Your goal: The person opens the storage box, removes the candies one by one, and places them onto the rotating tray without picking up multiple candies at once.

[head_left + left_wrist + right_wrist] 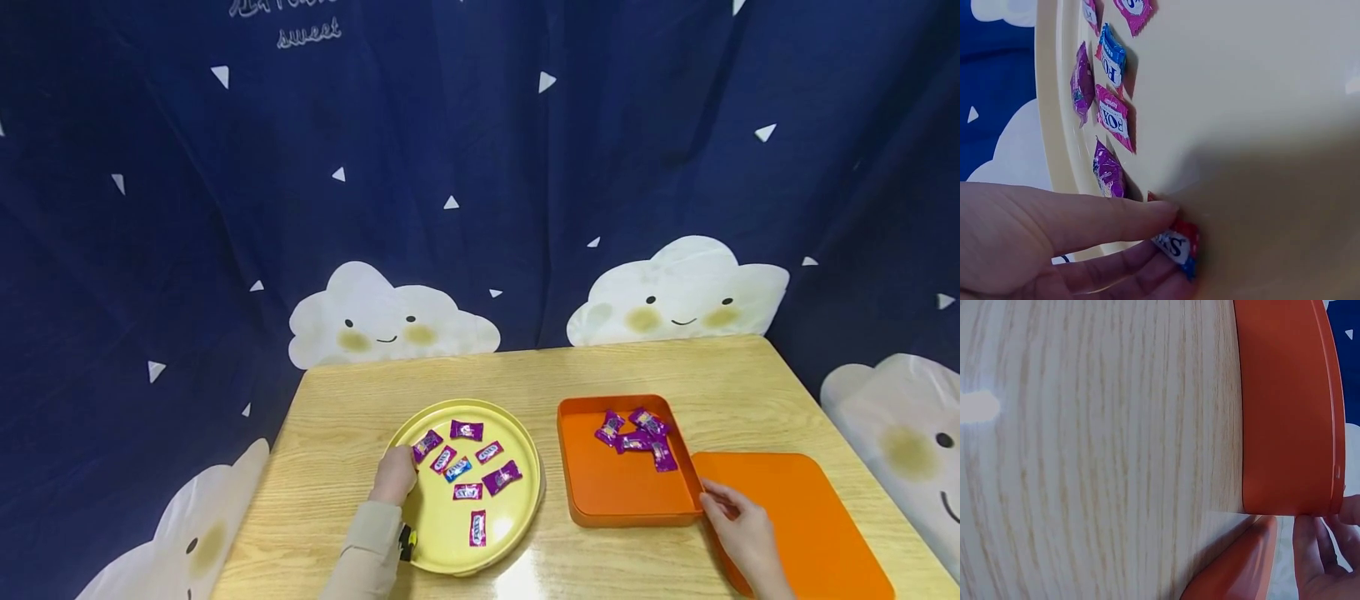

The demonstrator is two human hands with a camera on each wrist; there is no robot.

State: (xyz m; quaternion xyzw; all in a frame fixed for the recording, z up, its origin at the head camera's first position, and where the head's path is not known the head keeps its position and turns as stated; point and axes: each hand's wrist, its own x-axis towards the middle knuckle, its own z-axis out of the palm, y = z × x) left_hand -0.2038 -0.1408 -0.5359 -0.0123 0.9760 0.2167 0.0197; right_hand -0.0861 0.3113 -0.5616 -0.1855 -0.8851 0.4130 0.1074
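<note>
At the left side of a round yellow tray (438, 533), my left hand (395, 477) pinches a small red-and-blue wrapped candy (1175, 245) between thumb and fingers, low over the tray. The head view hides this candy behind the hand. Several pink, purple and blue wrapped candies lie on the tray, among them a blue one (457, 469) near the middle. My right hand (738, 529) grips the wall of a square orange box (607, 492) near its front right corner, thumb at the rim and fingers outside. Inside the box, purple candies (663, 454) cluster toward the back right.
A flat orange lid (817, 525) lies on the wooden table (345, 408), to the right of the box and partly beneath my right hand. Behind the table hangs a dark blue curtain (420, 167) with white clouds.
</note>
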